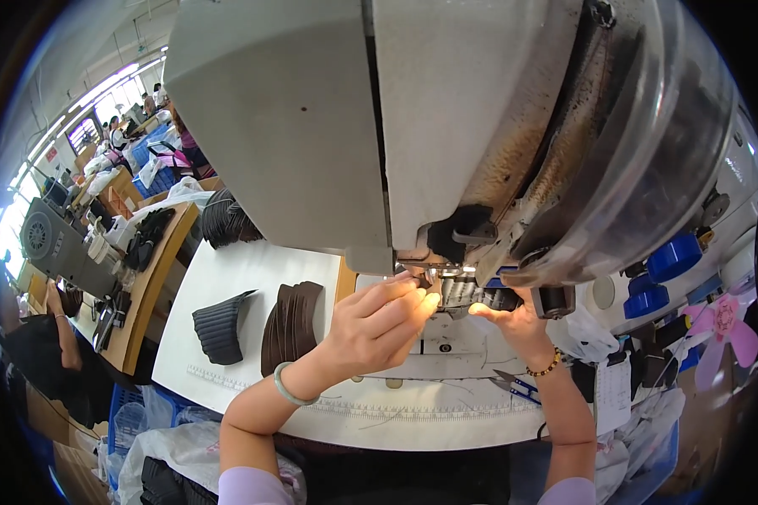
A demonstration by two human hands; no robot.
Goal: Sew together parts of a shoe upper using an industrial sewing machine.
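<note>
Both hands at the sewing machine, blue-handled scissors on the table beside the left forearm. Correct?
No: in the head view, the blue-handled scissors lie on the table beside the right forearm. The left hand and right hand are at the sewing machine, as you say.

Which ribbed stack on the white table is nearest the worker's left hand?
The brown stack, just left of the left hand; the black stack lies farther left, and the dark bundle farther back.
</note>
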